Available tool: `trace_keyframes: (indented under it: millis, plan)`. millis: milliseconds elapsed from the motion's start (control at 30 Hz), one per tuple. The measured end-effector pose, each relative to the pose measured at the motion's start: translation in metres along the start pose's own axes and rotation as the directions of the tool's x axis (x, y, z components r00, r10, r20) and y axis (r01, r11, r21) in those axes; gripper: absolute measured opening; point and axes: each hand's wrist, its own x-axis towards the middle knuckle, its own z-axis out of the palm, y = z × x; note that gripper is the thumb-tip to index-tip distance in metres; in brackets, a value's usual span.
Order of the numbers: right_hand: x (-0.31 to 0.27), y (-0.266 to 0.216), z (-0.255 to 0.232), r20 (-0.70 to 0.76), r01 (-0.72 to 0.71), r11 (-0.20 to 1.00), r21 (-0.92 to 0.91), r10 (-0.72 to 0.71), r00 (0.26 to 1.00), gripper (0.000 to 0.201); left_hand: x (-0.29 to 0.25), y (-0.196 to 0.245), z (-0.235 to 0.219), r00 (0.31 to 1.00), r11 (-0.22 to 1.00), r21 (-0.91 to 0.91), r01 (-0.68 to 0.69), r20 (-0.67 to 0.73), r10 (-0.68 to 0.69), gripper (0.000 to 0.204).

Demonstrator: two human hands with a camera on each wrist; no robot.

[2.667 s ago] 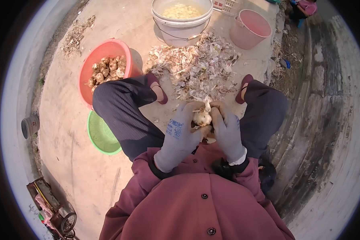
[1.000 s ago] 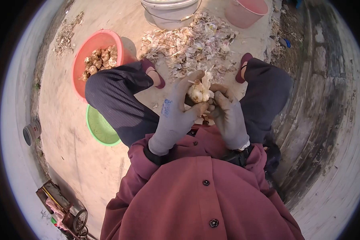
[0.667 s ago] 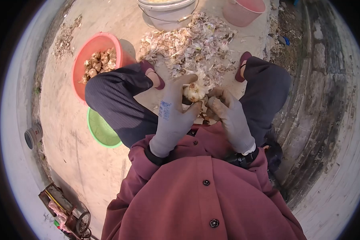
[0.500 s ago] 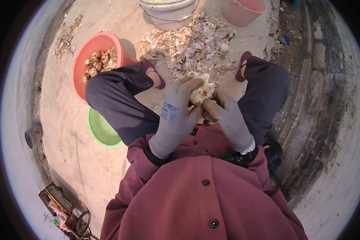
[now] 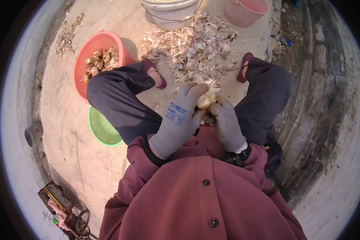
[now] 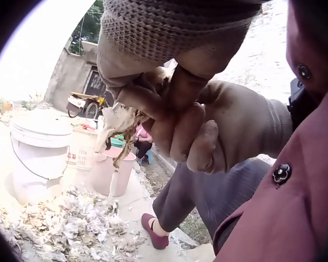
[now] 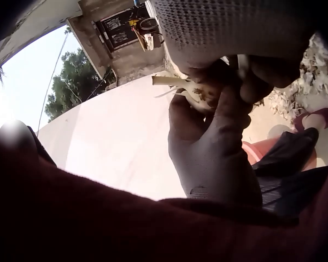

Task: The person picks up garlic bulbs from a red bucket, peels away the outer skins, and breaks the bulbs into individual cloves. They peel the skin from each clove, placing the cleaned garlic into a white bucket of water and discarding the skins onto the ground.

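Both hands wear grey gloves and meet before the lap. My left hand (image 5: 177,120) grips a garlic bulb (image 5: 204,101) between thumb and fingers. My right hand (image 5: 229,125) pinches at the bulb's right side, fingers curled in against it. White papery skin stands up from the bulb's top. In the left wrist view, loose strips of garlic skin (image 6: 120,126) dangle beside the hands, and the fingers hide most of the bulb. The right wrist view shows the bulb's cut stalk (image 7: 169,81) sticking out past the left thumb and fingers.
A heap of garlic skins (image 5: 192,44) lies between the feet. Behind it stand a white bucket (image 5: 172,18) and a pink bucket (image 5: 244,14). At left are a red basin (image 5: 79,66) of unpeeled garlic bulbs and a green basket (image 5: 102,128). A cart (image 5: 64,208) stands at lower left.
The head view has tilted downward. Both hands have shifted slightly, the bulb has turned between them, and its skin stands looser. My right fingers moved off the bulb, then back against it.
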Motion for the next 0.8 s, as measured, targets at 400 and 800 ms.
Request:
trace_keyframes:
  millis: [400, 800]
  plan:
    - [0.011, 0.011, -0.032, 0.318, -0.124, 0.952, 0.280, 0.029, 0.948, 0.026, 0.002, -0.007, -0.008, 0.961, 0.761, -0.623, 0.184, -0.049, -0.273, 0.058]
    - [0.102, -0.244, 0.051, -0.110, 0.845, 0.198, -0.497, -0.980, 0.165, 0.035, 0.005, 0.010, -0.011, 0.934, 0.574, -0.757, 0.311, 0.132, -0.333, 0.071]
